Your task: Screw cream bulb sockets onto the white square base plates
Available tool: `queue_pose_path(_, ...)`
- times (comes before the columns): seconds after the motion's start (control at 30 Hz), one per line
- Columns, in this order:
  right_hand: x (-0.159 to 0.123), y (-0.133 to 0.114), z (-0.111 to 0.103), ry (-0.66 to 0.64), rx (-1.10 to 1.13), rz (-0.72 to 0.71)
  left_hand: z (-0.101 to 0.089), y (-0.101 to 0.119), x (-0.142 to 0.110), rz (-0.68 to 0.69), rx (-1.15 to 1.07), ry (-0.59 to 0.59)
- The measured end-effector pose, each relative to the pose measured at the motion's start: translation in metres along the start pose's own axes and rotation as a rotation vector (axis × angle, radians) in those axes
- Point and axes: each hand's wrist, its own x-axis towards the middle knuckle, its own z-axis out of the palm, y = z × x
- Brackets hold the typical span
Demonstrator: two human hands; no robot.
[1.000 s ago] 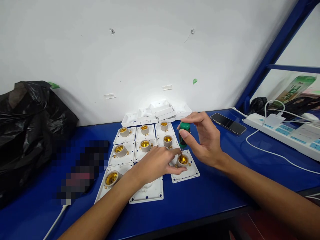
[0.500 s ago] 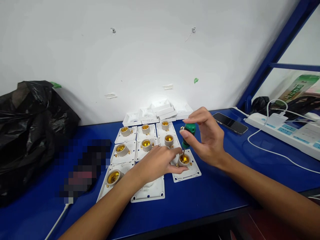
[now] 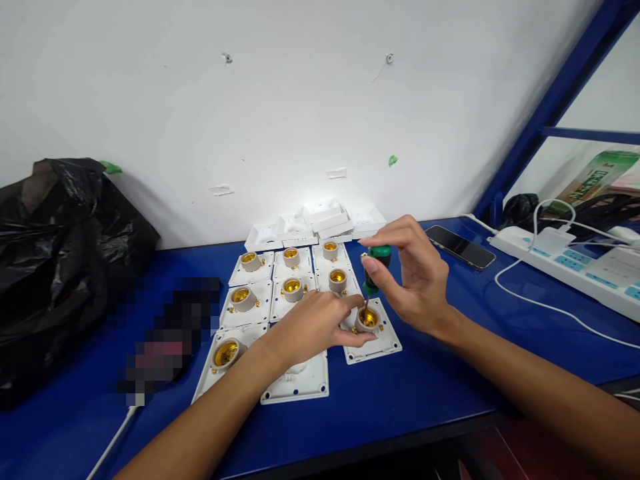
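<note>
My right hand (image 3: 415, 280) grips a green-handled screwdriver (image 3: 376, 263) upright, its tip down inside the brass socket of a white lamp holder (image 3: 373, 330) on the blue table (image 3: 425, 387). My left hand (image 3: 313, 327) pinches that socket's collar from the left and rests over another white plate (image 3: 297, 383). Several more lamp holders on square white bases (image 3: 290, 277) lie in rows behind and to the left.
A stack of white base plates (image 3: 320, 223) lies against the wall. A phone (image 3: 457, 247) and a white power strip with cables (image 3: 575, 260) are at the right. A black plastic bag (image 3: 60, 253) fills the left side, with a blurred dark object (image 3: 160, 340) beside it.
My right hand has shifted its fingers around the screwdriver handle, which tilted slightly right. The left hand has stayed on the socket.
</note>
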Motion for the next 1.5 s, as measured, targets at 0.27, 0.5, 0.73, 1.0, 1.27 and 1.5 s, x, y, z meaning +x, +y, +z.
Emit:
queue_pose_path(0.27,-0.0007,-0.001,-0.0031,-0.072,0.089,0.058,0.0025,-0.0022,-0.0002,0.017,0.03,0.013)
queue_pose_path(0.5,-0.001,-0.0001,-0.0006,0.025,-0.072,-0.023,0.0008,-0.0011,-0.0004,0.009,0.004,0.001)
queue_pose_path(0.73,-0.0011,-0.0017,-0.0039,-0.045,0.088,0.087,0.0013,-0.002,0.0002,0.015,0.019,-0.003)
queue_pose_path(1.0,-0.0027,-0.0004,-0.0004,0.018,-0.095,-0.01,0.0006,-0.0004,-0.0001,-0.002,0.005,0.002)
queue_pose_path(1.27,-0.0026,0.0012,-0.0003,-0.031,0.012,-0.016,0.0047,-0.0047,-0.0001,0.029,0.047,0.037)
queue_pose_path(1.5,-0.0023,0.0006,0.0,-0.006,0.035,0.038,0.003,-0.0037,0.0,0.026,0.023,0.018)
